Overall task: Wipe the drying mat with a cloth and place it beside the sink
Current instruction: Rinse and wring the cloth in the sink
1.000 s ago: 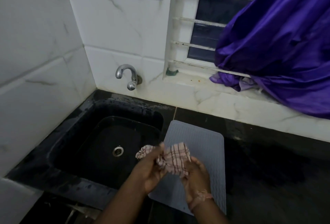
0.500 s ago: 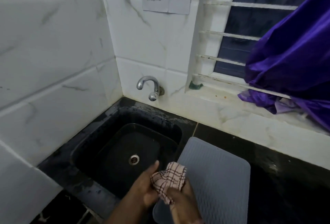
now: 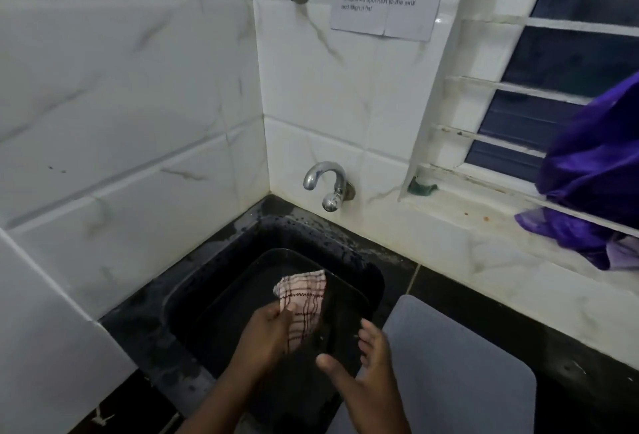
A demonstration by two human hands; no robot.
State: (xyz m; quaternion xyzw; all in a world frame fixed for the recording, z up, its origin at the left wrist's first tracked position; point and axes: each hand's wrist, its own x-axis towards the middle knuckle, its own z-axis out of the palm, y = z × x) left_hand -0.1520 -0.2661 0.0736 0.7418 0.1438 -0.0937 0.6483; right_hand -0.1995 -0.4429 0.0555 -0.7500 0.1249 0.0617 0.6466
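One drying mat [image 3: 460,375], one cloth [image 3: 304,299], apparently dry

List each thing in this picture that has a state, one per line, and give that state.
cloth: bunched, held over the sink
left hand: grips the cloth
right hand: open, holds nothing
mat: flat on the counter beside the sink
sink: wet rim
tap: no water running

Dim, cool light; black sink [image 3: 276,295] swallows detail, edges bend, slight motion blur.
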